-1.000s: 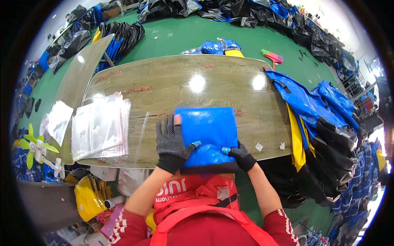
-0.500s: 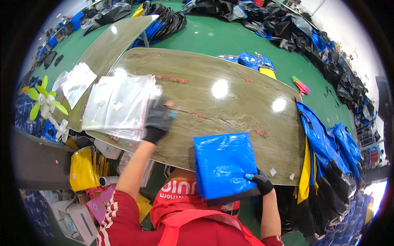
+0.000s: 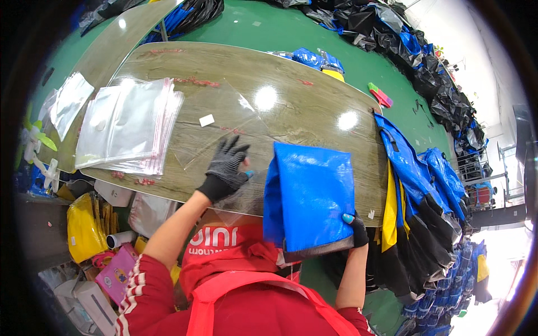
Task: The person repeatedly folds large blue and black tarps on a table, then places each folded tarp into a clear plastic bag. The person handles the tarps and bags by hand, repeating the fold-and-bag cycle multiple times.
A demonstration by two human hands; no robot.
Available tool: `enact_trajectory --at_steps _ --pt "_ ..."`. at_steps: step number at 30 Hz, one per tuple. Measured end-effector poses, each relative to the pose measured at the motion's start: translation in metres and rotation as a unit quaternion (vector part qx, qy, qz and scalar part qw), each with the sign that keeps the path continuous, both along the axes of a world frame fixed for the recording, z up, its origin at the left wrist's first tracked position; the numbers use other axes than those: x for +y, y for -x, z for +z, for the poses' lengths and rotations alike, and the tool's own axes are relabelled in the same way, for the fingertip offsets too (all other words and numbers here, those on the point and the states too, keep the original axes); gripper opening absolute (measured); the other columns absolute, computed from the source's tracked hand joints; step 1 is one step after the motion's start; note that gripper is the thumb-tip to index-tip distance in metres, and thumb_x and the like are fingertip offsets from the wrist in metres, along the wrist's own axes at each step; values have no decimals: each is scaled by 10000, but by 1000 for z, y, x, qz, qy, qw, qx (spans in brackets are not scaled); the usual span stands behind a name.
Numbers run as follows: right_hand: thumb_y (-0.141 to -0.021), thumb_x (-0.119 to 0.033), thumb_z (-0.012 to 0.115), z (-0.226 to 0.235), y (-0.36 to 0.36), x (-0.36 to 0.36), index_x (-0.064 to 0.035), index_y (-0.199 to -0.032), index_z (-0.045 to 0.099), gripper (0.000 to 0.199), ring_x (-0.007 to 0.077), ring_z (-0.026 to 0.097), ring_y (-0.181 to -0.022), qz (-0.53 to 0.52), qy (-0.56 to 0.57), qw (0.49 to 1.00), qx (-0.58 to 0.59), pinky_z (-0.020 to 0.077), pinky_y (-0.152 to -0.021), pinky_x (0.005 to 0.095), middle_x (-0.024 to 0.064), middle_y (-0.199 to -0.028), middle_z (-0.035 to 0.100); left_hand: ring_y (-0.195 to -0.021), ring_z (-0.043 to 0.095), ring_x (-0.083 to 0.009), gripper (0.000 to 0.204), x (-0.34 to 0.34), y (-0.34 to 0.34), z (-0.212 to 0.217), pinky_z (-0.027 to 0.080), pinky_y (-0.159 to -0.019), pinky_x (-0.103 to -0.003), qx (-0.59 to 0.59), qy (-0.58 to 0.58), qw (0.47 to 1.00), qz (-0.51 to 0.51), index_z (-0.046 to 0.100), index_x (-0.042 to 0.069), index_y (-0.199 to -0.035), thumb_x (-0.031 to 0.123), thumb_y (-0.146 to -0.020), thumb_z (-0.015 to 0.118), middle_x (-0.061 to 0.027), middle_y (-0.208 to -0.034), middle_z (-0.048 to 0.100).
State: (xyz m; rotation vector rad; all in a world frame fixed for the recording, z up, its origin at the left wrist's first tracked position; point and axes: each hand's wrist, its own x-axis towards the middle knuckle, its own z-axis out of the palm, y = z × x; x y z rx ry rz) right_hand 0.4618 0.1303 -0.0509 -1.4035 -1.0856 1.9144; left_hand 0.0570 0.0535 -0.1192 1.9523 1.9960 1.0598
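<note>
My left hand (image 3: 227, 171), in a striped grey and black glove with bare fingertips, lies over a clear plastic bag (image 3: 221, 115) on the table, fingers stretched apart. A small white label shows on that bag. My right hand (image 3: 357, 231), gloved the same way, grips the lower right corner of a folded blue sheet-like bag (image 3: 311, 193) with a dark lower edge. The blue bag is held up at the table's near edge, over my lap. A stack of clear plastic bags (image 3: 126, 123) lies to the left of my left hand.
The wood-patterned table (image 3: 297, 120) has a curved far edge. Blue, yellow and black bags (image 3: 412, 185) hang over its right end. Yellow packages (image 3: 87, 227) and a white box stand below on the left. Black and blue piles (image 3: 386, 45) line the green floor.
My left hand has drawn a clear plastic bag from the stack rightward onto the table. The blue bag has been raised somewhat. The view has shifted to the right.
</note>
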Motion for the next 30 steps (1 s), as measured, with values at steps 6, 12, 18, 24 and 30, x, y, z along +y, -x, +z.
enact_trajectory --at_steps 6,12,18,24,30 --pt "-687 -171 773 22 10 6 -11 -1412 394 834 303 598 -1079 123 43 989 -63 516 -912 403 187 -1281 556 -1375 330 -355 306 -22 9 -2 111 -1160 -577 88 1 995 -54 630 139 -864 377 -715 753 -116 -1378 510" --pt "-699 -172 771 29 9 -4 -27 -1425 383 837 297 603 -1065 97 78 991 -44 520 -901 403 187 -1275 559 -1366 345 -355 200 -16 4 -4 107 -1157 -572 88 22 995 -39 658 136 -872 310 -779 692 -86 -1385 515" --pt "-737 -177 772 42 11 2 -22 -1387 426 753 250 644 -951 113 58 988 -87 540 -849 367 151 -1177 618 -1362 368 -335 158 -17 9 2 99 -1165 -546 -5 42 998 -42 652 108 -874 260 -831 662 -85 -1327 571" --pt "-771 -132 759 35 70 -51 -5 -1328 459 645 239 627 -977 86 29 996 3 540 -839 364 165 -1173 606 -1306 456 -311 165 -17 -2 35 164 -1161 -514 -94 7 991 -94 656 91 -957 221 -855 640 -74 -1201 648" --pt "-911 -261 654 -33 117 -79 -7 -1105 575 330 221 624 -915 138 -172 967 -131 521 -827 330 88 -986 652 -1247 501 -352 149 -51 11 60 299 -1120 -499 -24 -34 986 -161 616 35 -962 120 -841 627 -164 -1243 603"
